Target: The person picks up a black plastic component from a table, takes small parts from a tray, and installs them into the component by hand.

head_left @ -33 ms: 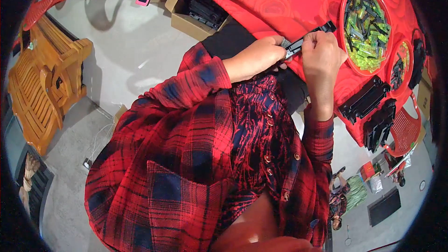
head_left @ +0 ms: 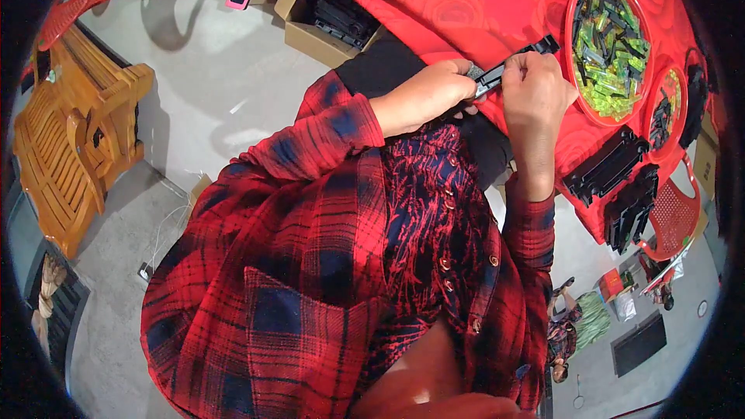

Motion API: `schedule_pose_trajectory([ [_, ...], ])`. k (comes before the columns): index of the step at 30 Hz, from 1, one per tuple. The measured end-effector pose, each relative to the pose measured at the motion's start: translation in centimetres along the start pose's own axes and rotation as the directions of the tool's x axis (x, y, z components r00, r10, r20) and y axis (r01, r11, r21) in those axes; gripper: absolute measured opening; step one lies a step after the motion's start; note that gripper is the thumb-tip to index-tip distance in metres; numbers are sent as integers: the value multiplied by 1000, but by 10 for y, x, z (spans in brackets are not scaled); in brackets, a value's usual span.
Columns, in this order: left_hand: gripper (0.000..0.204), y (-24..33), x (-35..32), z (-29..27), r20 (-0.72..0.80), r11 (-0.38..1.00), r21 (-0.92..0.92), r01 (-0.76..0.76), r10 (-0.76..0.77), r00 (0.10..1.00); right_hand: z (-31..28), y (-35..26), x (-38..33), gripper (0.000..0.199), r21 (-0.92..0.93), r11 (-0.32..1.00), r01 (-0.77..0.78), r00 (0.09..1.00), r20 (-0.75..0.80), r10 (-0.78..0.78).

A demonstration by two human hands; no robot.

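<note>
Both hands clamped on one black strip (head_left: 516,60) at table edge (head_left: 497,27): left hand (head_left: 423,95) pinching near end, right hand (head_left: 538,87) gripping middle. No visible shift; fitting apparently ongoing.

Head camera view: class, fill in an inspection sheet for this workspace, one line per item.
Surface: table under a red rose-patterned cloth.
Job's things: long black plastic strip, held at the table edge by left hand and right hand.
Clutter: round red tray of green and black pieces; stacked black parts nearby.
Grippers: fingers of both hands closed on the strip.
Cables: thin white cable on the floor.
Surroundings: wooden bench, cardboard box, red chair, grey floor.
</note>
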State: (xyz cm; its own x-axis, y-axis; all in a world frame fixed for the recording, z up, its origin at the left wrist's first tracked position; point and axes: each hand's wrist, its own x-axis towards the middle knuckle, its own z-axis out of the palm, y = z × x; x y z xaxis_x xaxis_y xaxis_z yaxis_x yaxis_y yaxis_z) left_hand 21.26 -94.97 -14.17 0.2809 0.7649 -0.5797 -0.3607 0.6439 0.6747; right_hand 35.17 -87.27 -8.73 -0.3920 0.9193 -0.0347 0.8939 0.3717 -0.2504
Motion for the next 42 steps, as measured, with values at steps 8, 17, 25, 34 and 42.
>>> schedule_pose_trajectory([
  [8, 19, 3, 1, 2, -48, 994, 101, 31, -26, 999, -5, -5, -1, 16, -33, 999, 14, 1000, 14, -13],
  [17, 21, 1, 2, 3, -95, 981, 189, -42, 61, 994, -7, -4, -1, 15, 46, 995, 93, 995, 31, -94],
  [25, 22, 10, -5, 6, -108, 934, 356, -11, 53, 993, -2, -2, -3, 15, -99, 992, 73, 996, -53, -78],
  [34, 20, 3, -2, 8, -106, 953, 292, -82, 117, 987, -9, 0, -5, 16, 110, 993, 37, 999, 26, -40],
  [42, 18, -3, 0, 5, -65, 979, 197, -54, 68, 996, -7, -10, -1, 18, -94, 996, -8, 1000, 26, 10],
])
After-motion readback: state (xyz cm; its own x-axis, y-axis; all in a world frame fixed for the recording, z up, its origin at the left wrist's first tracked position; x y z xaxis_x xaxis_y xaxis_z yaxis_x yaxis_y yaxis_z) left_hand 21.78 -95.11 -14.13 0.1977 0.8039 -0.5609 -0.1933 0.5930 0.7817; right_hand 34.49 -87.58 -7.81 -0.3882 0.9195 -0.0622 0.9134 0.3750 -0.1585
